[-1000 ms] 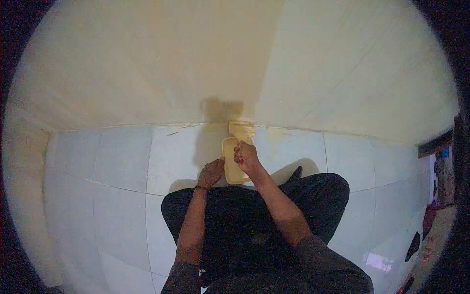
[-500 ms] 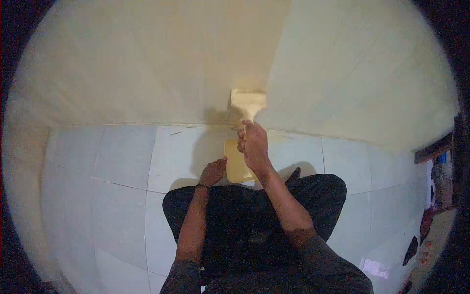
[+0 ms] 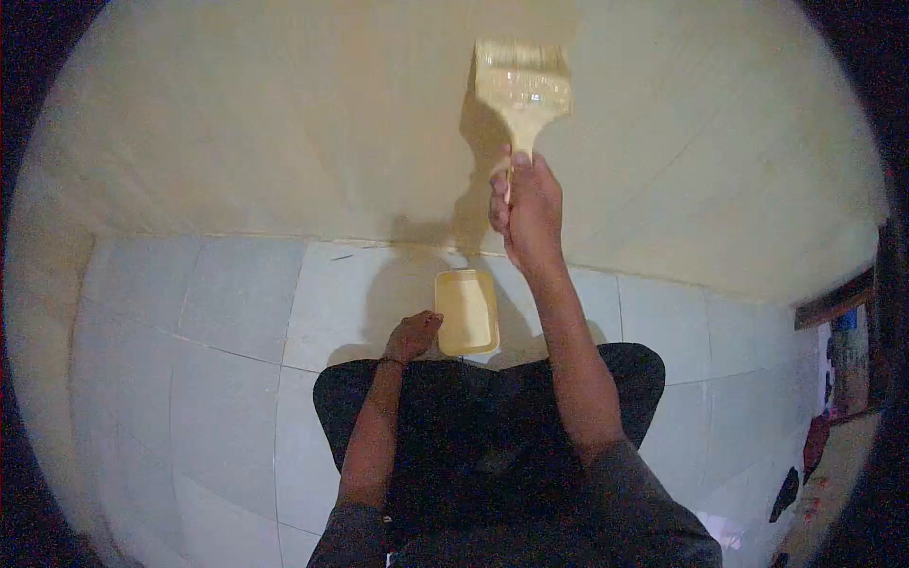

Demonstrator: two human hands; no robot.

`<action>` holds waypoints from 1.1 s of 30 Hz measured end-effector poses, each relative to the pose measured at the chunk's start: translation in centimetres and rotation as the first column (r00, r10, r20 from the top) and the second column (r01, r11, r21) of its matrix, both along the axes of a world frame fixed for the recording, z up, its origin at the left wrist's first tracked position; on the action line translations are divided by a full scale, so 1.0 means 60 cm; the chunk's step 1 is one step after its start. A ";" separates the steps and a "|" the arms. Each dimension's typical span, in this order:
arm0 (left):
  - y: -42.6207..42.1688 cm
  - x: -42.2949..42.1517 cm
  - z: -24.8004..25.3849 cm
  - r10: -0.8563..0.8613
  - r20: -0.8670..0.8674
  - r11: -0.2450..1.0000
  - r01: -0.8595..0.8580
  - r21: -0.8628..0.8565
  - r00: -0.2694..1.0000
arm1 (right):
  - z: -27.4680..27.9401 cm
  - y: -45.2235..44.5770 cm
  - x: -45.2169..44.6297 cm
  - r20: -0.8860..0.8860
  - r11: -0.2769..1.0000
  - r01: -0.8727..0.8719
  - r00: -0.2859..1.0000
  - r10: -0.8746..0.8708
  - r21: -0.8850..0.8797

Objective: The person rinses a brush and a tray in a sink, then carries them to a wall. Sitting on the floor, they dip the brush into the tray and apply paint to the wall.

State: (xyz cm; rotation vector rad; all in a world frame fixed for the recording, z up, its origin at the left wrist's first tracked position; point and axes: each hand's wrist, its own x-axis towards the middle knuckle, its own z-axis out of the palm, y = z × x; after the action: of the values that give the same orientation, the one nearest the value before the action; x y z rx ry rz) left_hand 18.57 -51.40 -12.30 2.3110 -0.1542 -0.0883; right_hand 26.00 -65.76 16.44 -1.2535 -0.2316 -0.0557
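Observation:
Wrapped round the handle of a wide paintbrush (image 3: pixel 524 90) is my right hand (image 3: pixel 535 208). The brush is coated in cream paint, and its bristles point up against the wall (image 3: pixel 360 123). Cream paint lies in a shallow rectangular tray (image 3: pixel 438 293) on the floor in front of my lap. My left hand (image 3: pixel 414 336) pinches the tray's left edge with its fingers closed. A darker band of paint runs up the wall near the brush.
White floor tiles (image 3: pixel 227 293) meet the wall's foot just beyond the tray. My crossed legs (image 3: pixel 454 417) in dark trousers are close to the tray. At the far right are a dark wooden frame (image 3: pixel 838 298) and some cloth items.
My right hand has moved the paintbrush up the wall and slightly right, away from the floor line. My left hand stays at the tray, which now shows more fully.

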 end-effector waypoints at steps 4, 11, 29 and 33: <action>0.006 -0.003 -0.024 -0.193 0.338 0.969 0.126 0.212 0.921 | -0.082 -0.014 -0.015 -0.149 1.000 -0.017 0.989 0.017 0.006; 0.007 0.017 -0.020 -0.159 0.026 0.957 0.148 0.250 0.987 | -0.247 -0.050 -0.030 -0.410 0.998 -0.059 0.911 0.043 -0.027; 0.005 0.011 0.022 0.007 -0.163 0.998 -0.017 -0.057 0.987 | -0.392 -0.083 -0.019 -0.732 0.933 0.109 0.653 0.193 0.343; 0.004 0.010 0.029 -0.012 -0.161 0.997 -0.001 -0.075 0.987 | -0.338 -0.075 -0.028 -0.687 0.974 0.107 0.724 0.060 0.198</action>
State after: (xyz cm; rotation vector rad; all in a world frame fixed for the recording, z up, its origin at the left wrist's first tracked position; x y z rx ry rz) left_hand 19.17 -51.17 -10.53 2.2175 -0.0798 -0.2679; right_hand 24.34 -70.26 -3.87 -0.9705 0.4404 0.3600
